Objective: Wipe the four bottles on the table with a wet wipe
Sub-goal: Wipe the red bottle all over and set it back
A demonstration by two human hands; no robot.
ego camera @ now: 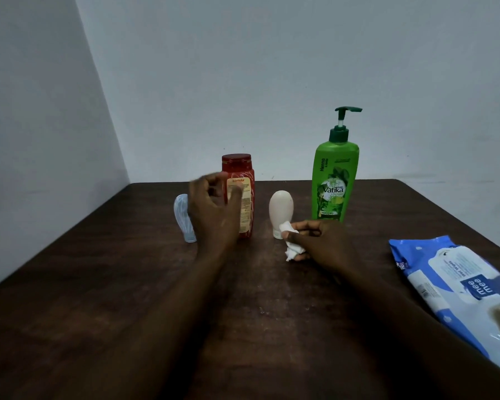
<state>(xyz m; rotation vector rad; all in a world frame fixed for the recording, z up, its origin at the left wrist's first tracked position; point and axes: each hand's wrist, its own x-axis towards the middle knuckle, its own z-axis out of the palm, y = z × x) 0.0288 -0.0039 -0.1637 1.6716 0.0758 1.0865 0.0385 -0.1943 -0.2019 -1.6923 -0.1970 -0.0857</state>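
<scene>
Four bottles stand in a row on the dark wooden table. From left to right they are a small pale blue bottle, a red bottle, a small cream bottle standing on its cap, and a tall green pump bottle. My left hand hovers in front of the red bottle with fingers apart, blurred, and partly hides the blue one. Just in front of the cream bottle's base, my right hand rests on the table, shut on a crumpled white wet wipe.
A blue and white pack of wet wipes lies flat at the right edge of the table. Pale walls close in behind and on the left, meeting at the table's far left corner.
</scene>
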